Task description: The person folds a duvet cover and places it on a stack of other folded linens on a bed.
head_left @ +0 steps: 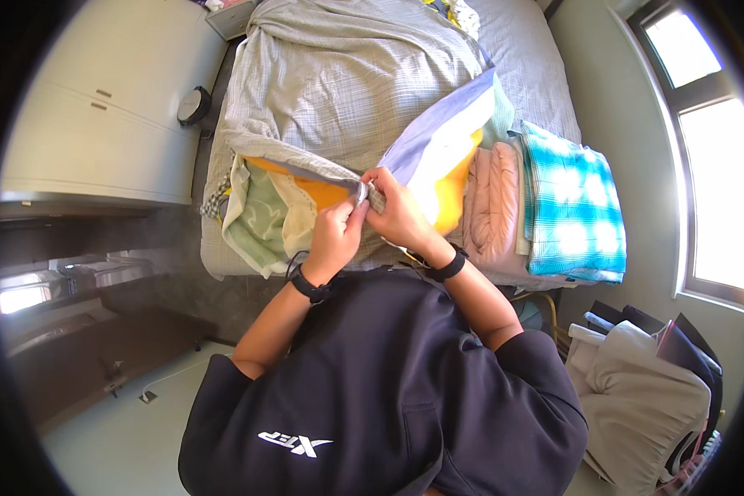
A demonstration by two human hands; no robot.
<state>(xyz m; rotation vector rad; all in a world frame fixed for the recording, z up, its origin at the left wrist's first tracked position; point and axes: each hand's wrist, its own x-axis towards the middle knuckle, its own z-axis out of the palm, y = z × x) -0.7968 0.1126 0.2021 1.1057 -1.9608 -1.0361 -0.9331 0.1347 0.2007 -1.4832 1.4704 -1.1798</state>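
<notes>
**One head-worn fisheye view, looking steeply down**

A single view served, from a wide fisheye camera on the person's head. It looked almost straight down past the dark sweatshirt (380,388) onto the near edge of the bed with grey checked bedding (339,74), close enough that both forearms filled the middle. Straight edges bent at the rim: the pale cabinet (99,124) at left, the bright window (711,165) at right.
</notes>
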